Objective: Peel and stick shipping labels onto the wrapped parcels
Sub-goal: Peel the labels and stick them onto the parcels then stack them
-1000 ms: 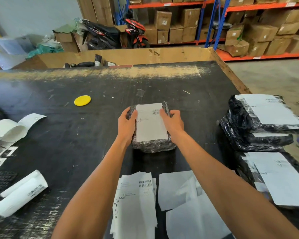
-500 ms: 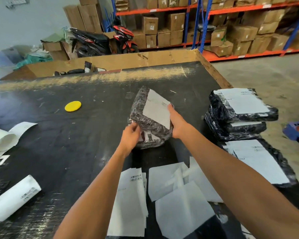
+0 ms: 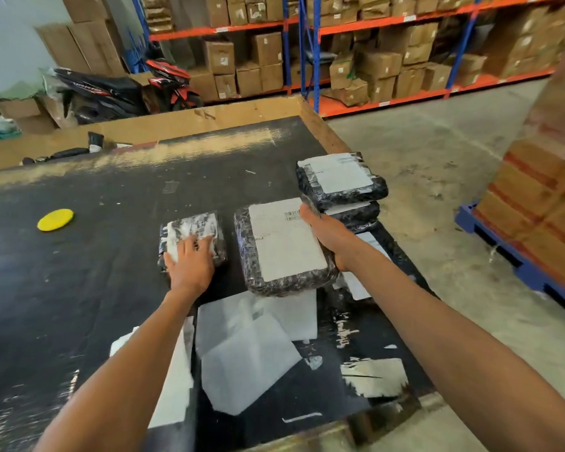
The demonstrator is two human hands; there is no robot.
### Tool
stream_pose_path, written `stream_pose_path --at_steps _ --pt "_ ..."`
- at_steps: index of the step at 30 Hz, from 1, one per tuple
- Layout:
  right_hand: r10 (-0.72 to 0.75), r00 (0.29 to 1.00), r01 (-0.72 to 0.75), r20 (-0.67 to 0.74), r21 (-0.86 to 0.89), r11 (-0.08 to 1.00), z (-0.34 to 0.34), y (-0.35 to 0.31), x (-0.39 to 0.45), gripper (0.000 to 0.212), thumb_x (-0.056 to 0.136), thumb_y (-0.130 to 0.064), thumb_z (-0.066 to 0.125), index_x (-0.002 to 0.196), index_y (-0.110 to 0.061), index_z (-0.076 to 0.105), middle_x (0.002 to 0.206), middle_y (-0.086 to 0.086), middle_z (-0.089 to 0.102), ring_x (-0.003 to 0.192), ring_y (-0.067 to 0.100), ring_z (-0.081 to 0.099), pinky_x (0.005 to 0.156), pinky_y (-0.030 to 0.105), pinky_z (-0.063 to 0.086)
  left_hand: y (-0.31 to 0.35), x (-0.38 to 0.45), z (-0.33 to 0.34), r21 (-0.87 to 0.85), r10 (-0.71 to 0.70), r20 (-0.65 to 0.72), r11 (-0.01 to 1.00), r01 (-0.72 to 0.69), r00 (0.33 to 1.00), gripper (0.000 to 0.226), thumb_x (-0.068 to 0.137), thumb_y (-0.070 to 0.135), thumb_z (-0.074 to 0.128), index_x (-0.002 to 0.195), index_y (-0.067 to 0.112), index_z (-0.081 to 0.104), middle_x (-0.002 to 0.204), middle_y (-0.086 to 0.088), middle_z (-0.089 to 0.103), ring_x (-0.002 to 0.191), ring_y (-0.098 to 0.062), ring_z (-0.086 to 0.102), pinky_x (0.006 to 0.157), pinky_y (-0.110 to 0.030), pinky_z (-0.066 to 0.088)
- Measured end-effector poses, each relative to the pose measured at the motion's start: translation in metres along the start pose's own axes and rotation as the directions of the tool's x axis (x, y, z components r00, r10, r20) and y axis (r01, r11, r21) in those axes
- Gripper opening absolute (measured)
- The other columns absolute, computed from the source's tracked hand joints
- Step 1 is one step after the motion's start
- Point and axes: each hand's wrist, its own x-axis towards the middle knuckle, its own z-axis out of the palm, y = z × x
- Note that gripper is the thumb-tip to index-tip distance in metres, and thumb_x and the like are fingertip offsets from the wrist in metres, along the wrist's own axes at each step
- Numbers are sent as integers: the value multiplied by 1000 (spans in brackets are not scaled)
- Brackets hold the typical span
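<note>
Bench (image 3: 79, 288): black top, worn pale strip along far edge, wood rim at far and right sides. Yellow disc (image 3: 55, 219) lies flat on bench, left of centre, well apart from other items. Behind bench: motorbike (image 3: 118, 89), black w/ red trim, parked near cardboard cartons. Shelving (image 3: 302, 47): blue uprights, orange beams, loaded w/ brown boxes. Right: blue pallet (image 3: 519, 259) on concrete floor, carrying stacked cartons.

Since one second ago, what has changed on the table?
The right hand carried the labelled parcel right, toward the stack. The left hand let go and now presses a second parcel. The yellow disc stayed.
</note>
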Motion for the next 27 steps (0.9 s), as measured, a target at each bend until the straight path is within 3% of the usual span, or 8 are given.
stream_pose_path --at_steps 3,7,12,15,17,21,25,27 --pt "8 1000 -6 23 -67 998 -38 23 -14 92 90 -75 45 161 -21 20 168 -4 18 154 24 21 121 45 22 13 -4 2 -3 -77 -20 997 77 997 50 95 10 44 143 22 43 147 -15 32 138 -37 26 112 -71 17" --pt "42 999 -46 -34 -124 991 -87 41 -42 92 90 -74 47 160 -18 23 165 -2 25 152 24 24 120 42 23 25 -14 1 -36 -111 39 993 113 993 55 95 23 53 148 22 38 150 -13 31 142 -34 25 113 -68 17" --pt "55 994 -63 -95 -84 994 -143 72 8 142 28 -102 60 144 -21 52 150 2 53 136 29 52 114 51 41 24 -20 3 -91 -128 98 986 137 987 66 94 29 55 154 20 27 162 -10 21 151 -30 11 116 -64 17" --pt "34 986 -43 -165 -54 998 -137 42 -21 96 74 -78 64 147 -18 49 150 3 53 136 29 52 115 45 39 23 -24 5 -90 -135 132 985 147 982 71 97 31 54 158 20 18 167 -6 8 154 -28 1 119 -62 13" --pt "-17 980 -10 -201 -132 991 -131 31 -26 70 99 -54 52 154 -14 37 154 3 46 141 29 44 113 38 35 20 -25 4 -88 -125 138 987 138 983 72 97 32 54 158 22 17 168 -3 7 155 -26 0 119 -61 13" --pt "-59 897 -224 -438 -565 794 -121 34 -19 75 101 -65 26 153 -12 38 159 18 32 143 40 34 114 48 31 16 -28 2 -104 -94 126 989 108 987 71 96 30 55 157 22 20 167 -1 9 154 -23 2 119 -60 12" --pt "-143 871 -250 -470 -675 694 -111 31 -18 63 105 -53 25 145 -10 48 149 17 47 132 38 49 104 44 38 15 -32 1 -167 -66 93 983 81 993 67 98 28 54 157 20 24 167 -3 11 155 -24 3 120 -59 10" --pt "-265 831 -231 -489 -738 634 -100 27 -16 55 105 -43 31 144 -7 46 149 18 44 133 38 44 106 48 36 12 -33 2 -208 -48 70 976 62 996 65 98 27 55 156 19 28 167 -3 14 155 -24 5 120 -58 11"
